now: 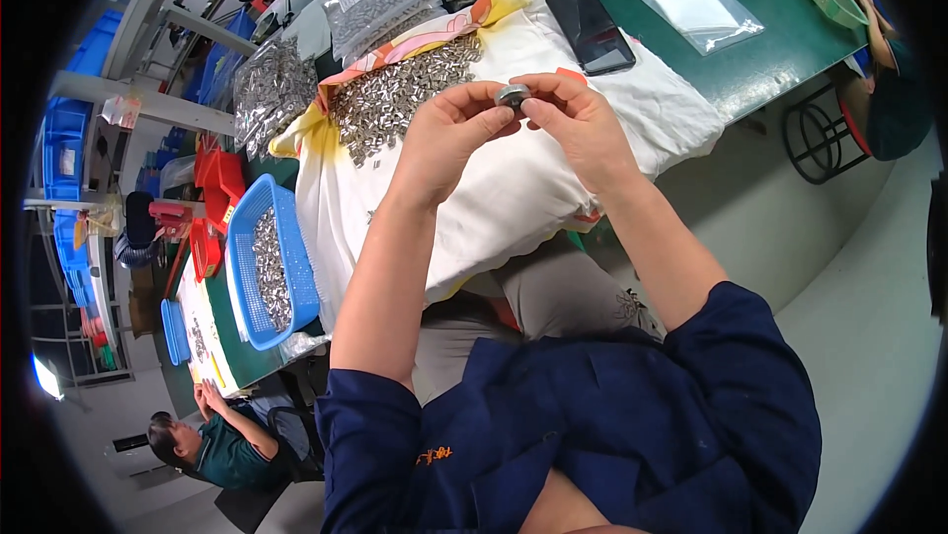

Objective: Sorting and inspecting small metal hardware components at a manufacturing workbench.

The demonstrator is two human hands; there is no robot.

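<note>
The grip is two-handed: the left hand (pixel 446 131) and the right hand (pixel 587 135) both pinch a small metal piece (pixel 513 95), thumbs on the near side, index fingers curled toward its far side. The piece sits midway between the two sets of fingertips, so neither hand is clearly nearer; its longer visible extent runs roughly crosswise, from one hand toward the other. It is held over the white cloth (pixel 494 200) on the green desk (pixel 770 60). The heap of small metal parts (pixel 395 99) lies just beyond the left hand, the phone (pixel 591 32) beyond the right.
</note>
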